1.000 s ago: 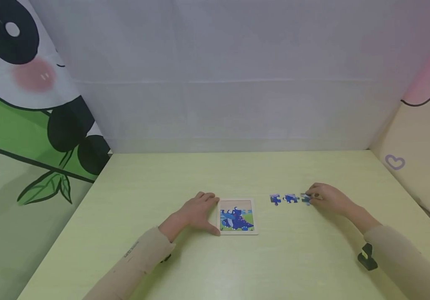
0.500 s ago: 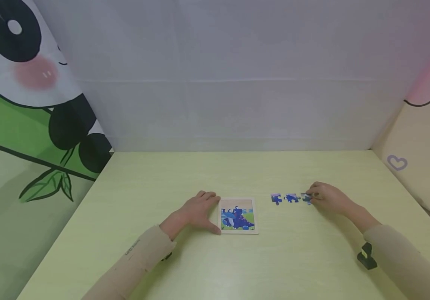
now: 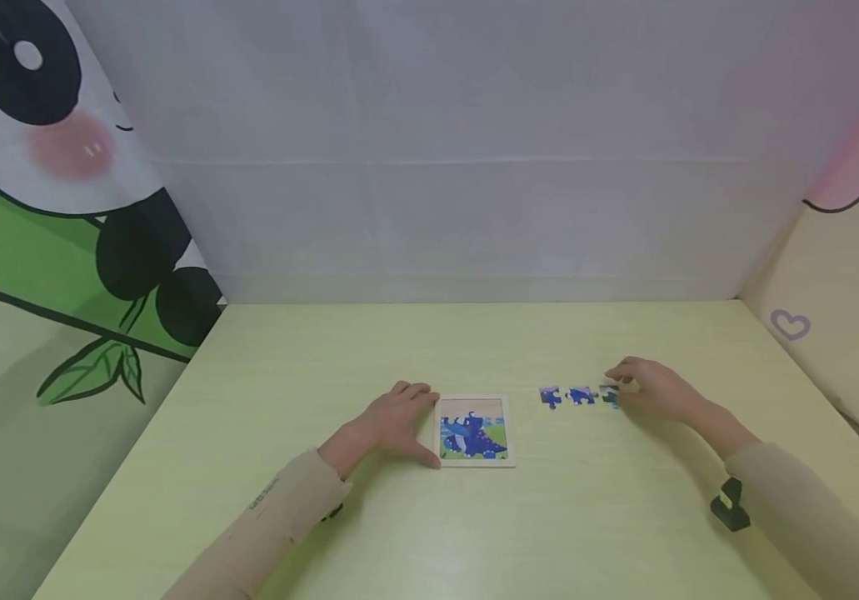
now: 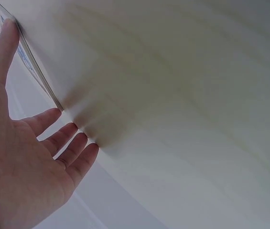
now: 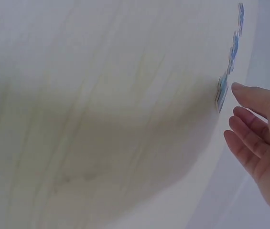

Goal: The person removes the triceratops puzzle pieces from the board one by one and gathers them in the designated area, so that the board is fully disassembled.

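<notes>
Tabletop (image 3: 369,350): spread left hand (image 3: 397,422) touches puzzle tray (image 3: 474,463); rightmost jigsaw piece (image 3: 609,396) lies just left of loose, empty right hand (image 3: 656,390).

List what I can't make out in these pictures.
Head view: the right edge of the rightmost puzzle piece, covered by the right hand.
Head view: the lettering on the left sleeve, too small to read.
Left wrist view: details of the puzzle board, seen nearly edge-on, partly behind the left hand.
</notes>
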Tool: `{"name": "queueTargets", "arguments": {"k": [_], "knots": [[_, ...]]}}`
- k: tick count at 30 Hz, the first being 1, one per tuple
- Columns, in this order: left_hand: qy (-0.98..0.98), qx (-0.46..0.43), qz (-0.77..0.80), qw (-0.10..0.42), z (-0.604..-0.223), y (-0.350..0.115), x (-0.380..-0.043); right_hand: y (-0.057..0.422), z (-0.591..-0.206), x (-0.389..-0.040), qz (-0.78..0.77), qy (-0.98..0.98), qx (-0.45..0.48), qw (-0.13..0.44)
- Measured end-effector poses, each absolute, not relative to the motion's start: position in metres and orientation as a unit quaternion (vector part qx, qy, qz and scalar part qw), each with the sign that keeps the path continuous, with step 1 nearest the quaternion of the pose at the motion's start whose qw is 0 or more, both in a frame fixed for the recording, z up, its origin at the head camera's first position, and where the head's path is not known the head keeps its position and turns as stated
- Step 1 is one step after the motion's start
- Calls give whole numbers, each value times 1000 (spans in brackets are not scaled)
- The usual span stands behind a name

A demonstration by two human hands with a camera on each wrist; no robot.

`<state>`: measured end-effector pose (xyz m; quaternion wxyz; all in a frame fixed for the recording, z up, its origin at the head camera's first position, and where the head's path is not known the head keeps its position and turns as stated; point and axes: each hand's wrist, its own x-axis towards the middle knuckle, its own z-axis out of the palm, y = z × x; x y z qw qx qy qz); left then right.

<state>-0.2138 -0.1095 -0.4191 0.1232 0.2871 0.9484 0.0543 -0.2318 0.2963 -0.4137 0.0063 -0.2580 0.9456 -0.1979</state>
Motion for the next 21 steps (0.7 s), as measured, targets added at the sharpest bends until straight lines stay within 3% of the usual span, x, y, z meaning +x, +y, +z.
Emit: {"name": "queueTargets", "arguments": {"k": [12, 21], "knots": [[948, 290, 51, 125, -420, -110, -216, 227, -413, -237, -209, 929, -304, 21], [948, 287, 60, 125, -417, -109, -214, 160, -414, -235, -224, 919, -316, 67]]}}
